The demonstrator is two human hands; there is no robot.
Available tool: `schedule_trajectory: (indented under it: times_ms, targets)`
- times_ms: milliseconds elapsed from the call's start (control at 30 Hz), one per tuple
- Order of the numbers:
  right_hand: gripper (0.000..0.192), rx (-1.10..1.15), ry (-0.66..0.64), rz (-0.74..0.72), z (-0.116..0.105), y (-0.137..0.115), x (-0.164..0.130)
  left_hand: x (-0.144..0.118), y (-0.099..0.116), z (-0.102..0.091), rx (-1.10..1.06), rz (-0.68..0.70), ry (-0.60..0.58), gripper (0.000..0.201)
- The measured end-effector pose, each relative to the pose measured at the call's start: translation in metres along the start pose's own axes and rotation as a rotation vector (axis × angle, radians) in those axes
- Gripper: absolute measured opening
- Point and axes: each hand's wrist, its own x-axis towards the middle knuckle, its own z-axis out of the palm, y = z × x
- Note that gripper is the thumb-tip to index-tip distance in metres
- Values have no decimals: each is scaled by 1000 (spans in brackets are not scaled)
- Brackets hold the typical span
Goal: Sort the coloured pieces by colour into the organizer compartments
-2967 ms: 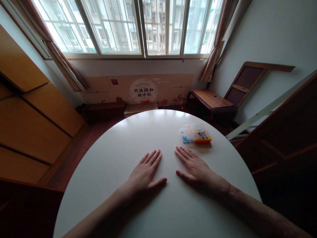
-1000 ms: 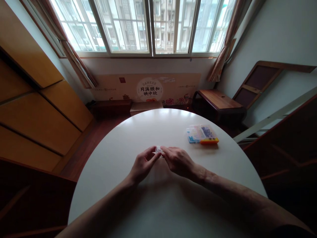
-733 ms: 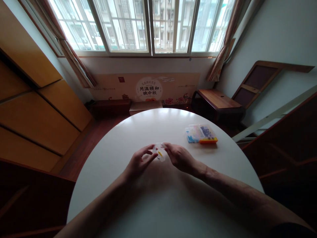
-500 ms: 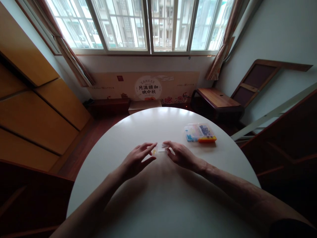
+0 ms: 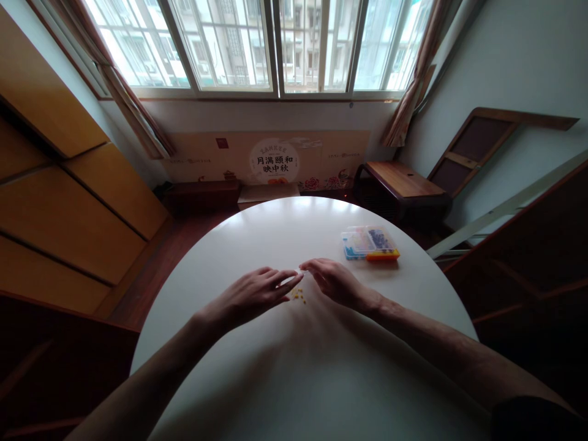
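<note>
Yellow beads [image 5: 298, 296], a small loose cluster, lie on the white table just below the point where our fingertips nearly meet, a little above the middle of the frame. Our left hand [image 5: 250, 295] lies low over the table with the fingers stretched out flat and close together, pointing right toward the beads; it has hold of nothing that we can see. Our right hand [image 5: 334, 283] comes in from the right with the fingers gently curled and pointing left. At its fingertips there is a faint pale, clear thing, too small and dim for us to tell what it is or whether the fingers really pinch it. The beads sit between the two hands, nearer the left fingertips, touching neither hand as far as we can tell.

Further out, toward the right and a little higher in the frame, a clear compartment box [image 5: 370, 243] with blue, yellow, dark and orange contents rests on the table, well apart from both hands. The round white table [image 5: 285, 380] fills the lower half of the frame, both bare forearms running down to the bottom corners. Beyond its far edge a printed cardboard panel [image 5: 271, 160] leans under the window [image 5: 257, 46] at the top, and a wooden bench [image 5: 397, 180] stands at the upper right.
</note>
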Motion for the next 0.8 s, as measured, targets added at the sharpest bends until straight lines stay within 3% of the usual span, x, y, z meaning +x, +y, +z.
schedule_trajectory:
  times_ms: [100, 233, 367, 467, 600, 667, 800]
  targets:
    - [23, -14, 81, 2, -1, -3, 3, -1, -1, -3, -22, -47, 42, 47]
    - [15, 23, 198, 77, -1, -11, 13, -10, -8, 7, -98, -130, 226, 48]
    - [38, 15, 126, 110, -5, -10, 22, -22, -22, 22, -242, -330, 370, 45]
    - [54, -122, 122, 97, -22, 2, 23, -31, -36, 25, -325, -513, 445, 46]
    - [51, -396, 195, 193, -56, 30, 15, -41, -58, 30, -351, -642, 463, 52]
    - [58, -544, 201, 286, -70, 44, 9, -45, -70, 35, -349, -679, 443, 56]
    - [73, -723, 153, 408, -80, 62, -5, -47, -85, 46, -198, -641, 418, 54]
